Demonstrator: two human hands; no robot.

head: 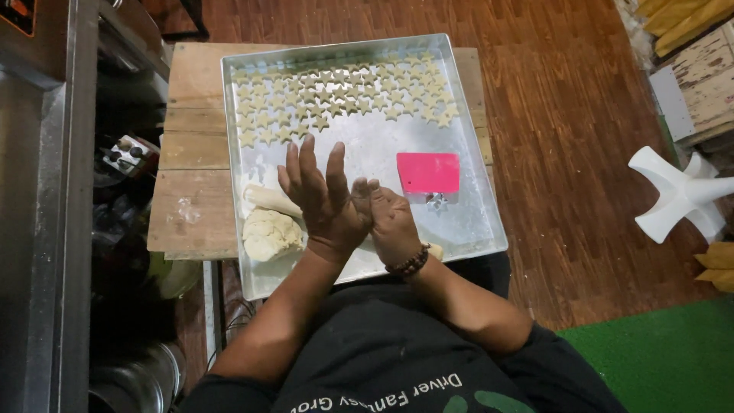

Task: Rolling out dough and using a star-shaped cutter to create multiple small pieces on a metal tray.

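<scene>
I see my left hand [325, 200] and right hand [391, 222] pressed side by side over the tray [466, 222], fingers spread. A pale dough lump [269, 235] sits just left of them.

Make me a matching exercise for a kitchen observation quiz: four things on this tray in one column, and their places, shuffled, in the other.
Things:
1. star-shaped dough pieces
2. pink scraper
3. dough lump
4. star cutter

Places:
A. near left corner of the metal tray
B. just below the pink scraper
C. in rows across the far end of the tray
D. right of the raised hands, flat on the tray

Pairs: 1-C, 2-D, 3-A, 4-B
</scene>
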